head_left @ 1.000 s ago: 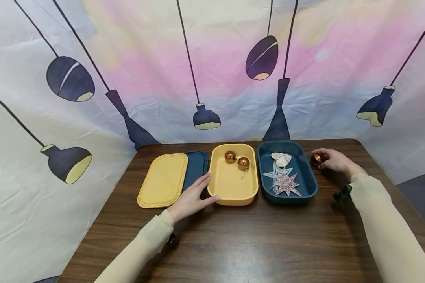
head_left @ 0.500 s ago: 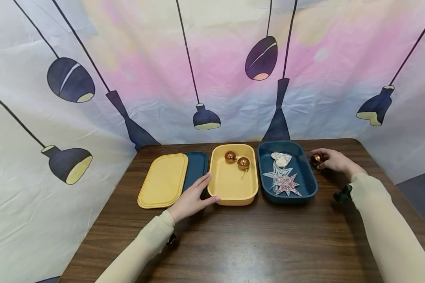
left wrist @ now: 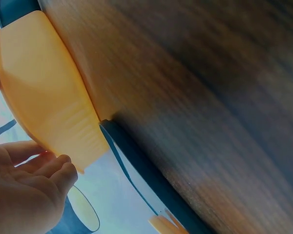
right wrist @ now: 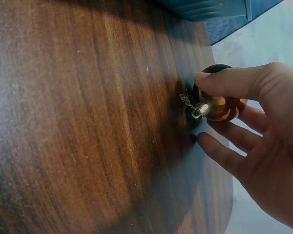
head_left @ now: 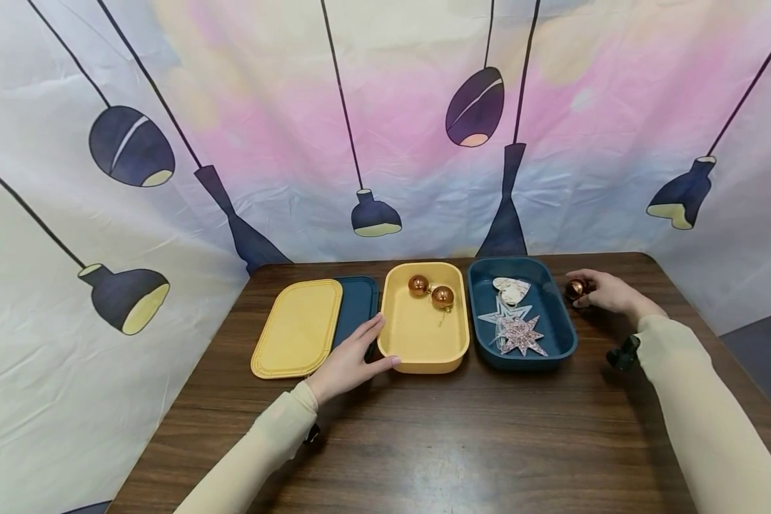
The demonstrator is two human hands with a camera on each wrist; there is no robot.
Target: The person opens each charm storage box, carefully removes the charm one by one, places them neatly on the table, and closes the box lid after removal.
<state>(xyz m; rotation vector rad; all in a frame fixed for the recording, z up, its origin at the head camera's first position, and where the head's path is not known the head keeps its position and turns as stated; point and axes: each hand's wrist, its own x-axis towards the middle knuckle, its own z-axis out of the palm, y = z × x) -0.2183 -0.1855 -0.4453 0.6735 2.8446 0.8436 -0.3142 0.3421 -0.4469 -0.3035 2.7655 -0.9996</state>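
Note:
My left hand (head_left: 345, 365) rests at the left side of a yellow box (head_left: 422, 343), fingers extended along its rim and thumb at the near corner. In the left wrist view its fingertips touch the box's edge. Two shiny copper baubles (head_left: 442, 297) lie inside. Right of the blue box (head_left: 555, 353), my right hand (head_left: 612, 293) holds another copper bauble (right wrist: 219, 106) between thumb and fingers, low over the table. Its gold cap and string loop face the right wrist camera. A white heart (head_left: 511, 289), a pale star and a glittery star (head_left: 520, 335) lie in the blue box.
A yellow lid (head_left: 298, 328) partly covers a dark blue lid (head_left: 358, 307) on the left of the brown wooden table (head_left: 462, 442). Behind the table hangs a cloth backdrop (head_left: 283, 128) printed with lamps.

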